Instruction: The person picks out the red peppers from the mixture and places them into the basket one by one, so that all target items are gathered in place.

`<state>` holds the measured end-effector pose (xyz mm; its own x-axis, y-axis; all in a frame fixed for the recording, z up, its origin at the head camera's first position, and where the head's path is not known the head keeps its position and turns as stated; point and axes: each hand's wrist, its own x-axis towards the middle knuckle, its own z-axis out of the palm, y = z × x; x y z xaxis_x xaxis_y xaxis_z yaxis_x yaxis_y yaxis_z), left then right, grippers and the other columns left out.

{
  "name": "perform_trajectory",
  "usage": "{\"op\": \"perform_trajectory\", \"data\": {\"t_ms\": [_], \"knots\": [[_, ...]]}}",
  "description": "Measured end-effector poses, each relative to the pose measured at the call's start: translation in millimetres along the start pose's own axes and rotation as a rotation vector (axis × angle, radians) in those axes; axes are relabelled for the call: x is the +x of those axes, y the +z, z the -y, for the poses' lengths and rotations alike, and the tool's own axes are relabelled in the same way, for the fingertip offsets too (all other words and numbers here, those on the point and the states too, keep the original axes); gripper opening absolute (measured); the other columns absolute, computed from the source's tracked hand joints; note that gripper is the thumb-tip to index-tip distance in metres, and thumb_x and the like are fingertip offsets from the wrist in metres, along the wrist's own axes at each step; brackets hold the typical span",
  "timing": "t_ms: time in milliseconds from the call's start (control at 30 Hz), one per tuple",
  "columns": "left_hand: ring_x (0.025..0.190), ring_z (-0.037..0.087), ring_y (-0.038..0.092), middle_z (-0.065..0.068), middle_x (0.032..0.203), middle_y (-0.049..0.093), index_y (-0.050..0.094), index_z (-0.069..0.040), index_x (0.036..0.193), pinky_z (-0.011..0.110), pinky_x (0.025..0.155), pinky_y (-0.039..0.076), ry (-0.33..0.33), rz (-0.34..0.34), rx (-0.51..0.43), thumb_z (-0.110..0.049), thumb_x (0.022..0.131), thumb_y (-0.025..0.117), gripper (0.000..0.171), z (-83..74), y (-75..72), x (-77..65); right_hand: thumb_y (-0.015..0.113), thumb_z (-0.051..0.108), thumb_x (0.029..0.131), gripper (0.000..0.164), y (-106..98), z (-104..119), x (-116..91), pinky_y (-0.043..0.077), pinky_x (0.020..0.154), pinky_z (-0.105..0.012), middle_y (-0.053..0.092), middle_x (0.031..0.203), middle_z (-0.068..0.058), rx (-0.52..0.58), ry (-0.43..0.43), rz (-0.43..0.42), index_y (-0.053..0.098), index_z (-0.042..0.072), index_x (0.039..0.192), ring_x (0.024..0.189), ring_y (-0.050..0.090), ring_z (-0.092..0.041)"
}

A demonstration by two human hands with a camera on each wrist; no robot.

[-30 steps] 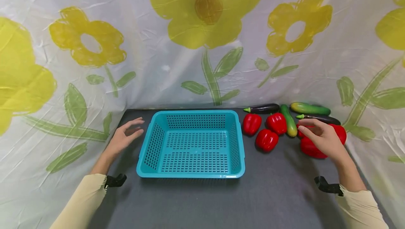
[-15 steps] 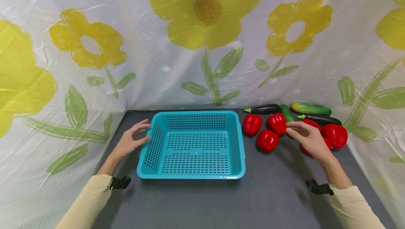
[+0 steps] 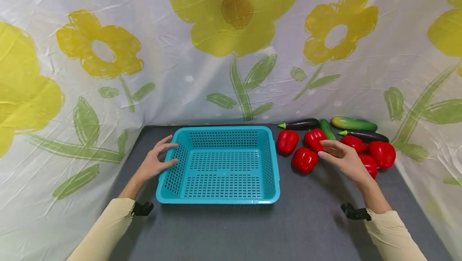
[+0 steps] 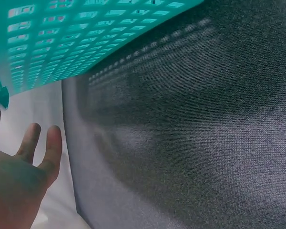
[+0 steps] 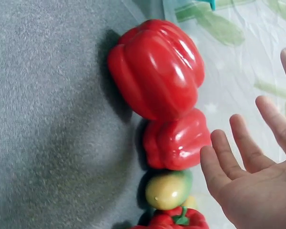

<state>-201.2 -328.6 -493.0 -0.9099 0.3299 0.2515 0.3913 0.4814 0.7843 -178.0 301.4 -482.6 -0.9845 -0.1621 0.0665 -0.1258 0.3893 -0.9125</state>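
A blue-green perforated plastic basket (image 3: 223,201) sits on the dark table in the head view. My left hand (image 3: 154,164) hovers at its left rim, thumb and fingers spread and holding nothing; the left wrist view shows the hand (image 4: 24,176) beside the basket's wall (image 4: 62,52). Whether it touches the rim, I cannot tell. My right hand (image 3: 344,160) is over the red bell peppers, fingers relaxed and holding nothing. Nearest to it are a red bell pepper (image 3: 304,160) and another bell pepper (image 3: 315,140). In the right wrist view, a bell pepper (image 5: 157,71) lies apart from the fingers.
Behind the peppers lie an eggplant (image 3: 299,124), a green cucumber (image 3: 326,129), a yellow-green cucumber (image 3: 353,124) and a second eggplant (image 3: 364,136). More red bell peppers (image 3: 381,155) lie to the right. A flowered curtain (image 3: 173,88) borders the table (image 3: 231,233).
My right hand has moved left from the right-hand bell peppers toward the ones nearer the basket. My left hand has moved right, up to the basket's left rim.
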Motion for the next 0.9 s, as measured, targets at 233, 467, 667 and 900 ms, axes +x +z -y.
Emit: {"op": "perform_trajectory", "data": {"t_ms": [233,467,667,900], "knots": [[0.136,0.053,0.036,0.030,0.157,0.028,0.060,0.006,0.132,0.067,0.087,0.046,0.055,-0.014,0.073,0.005,0.086,0.077,0.050,5.2,7.6,5.4,0.071,0.021,0.097,0.053,7,-4,4,0.049,0.088,-0.022,0.055,0.141,-0.021,0.046,0.013,0.017,0.055,0.001,0.143,0.125,0.053,-0.037],[0.138,0.052,0.033,0.027,0.159,0.026,0.062,0.005,0.131,0.068,0.091,0.044,0.017,-0.029,0.108,0.000,0.086,0.079,0.049,5.7,6.8,7.5,0.074,0.023,0.095,0.055,12,-10,9,0.048,0.088,-0.020,0.054,0.142,-0.020,0.072,0.027,0.019,0.055,0.001,0.142,0.129,0.049,-0.041],[0.137,0.051,0.036,0.025,0.160,0.025,0.061,0.004,0.132,0.066,0.093,0.043,-0.007,-0.041,0.103,0.001,0.088,0.075,0.046,7.8,7.5,11.0,0.075,0.023,0.095,0.057,21,-16,14,0.049,0.087,-0.021,0.052,0.143,-0.022,0.063,0.032,0.034,0.054,-0.001,0.142,0.131,0.048,-0.041],[0.131,0.050,0.044,0.024,0.160,0.025,0.060,0.007,0.133,0.055,0.083,0.045,-0.005,-0.065,0.092,0.013,0.085,0.063,0.048,7.8,11.8,13.0,0.076,0.023,0.094,0.059,31,-21,18,0.048,0.087,-0.024,0.050,0.144,-0.024,0.075,0.050,0.030,0.053,-0.001,0.143,0.128,0.049,-0.041]]}}
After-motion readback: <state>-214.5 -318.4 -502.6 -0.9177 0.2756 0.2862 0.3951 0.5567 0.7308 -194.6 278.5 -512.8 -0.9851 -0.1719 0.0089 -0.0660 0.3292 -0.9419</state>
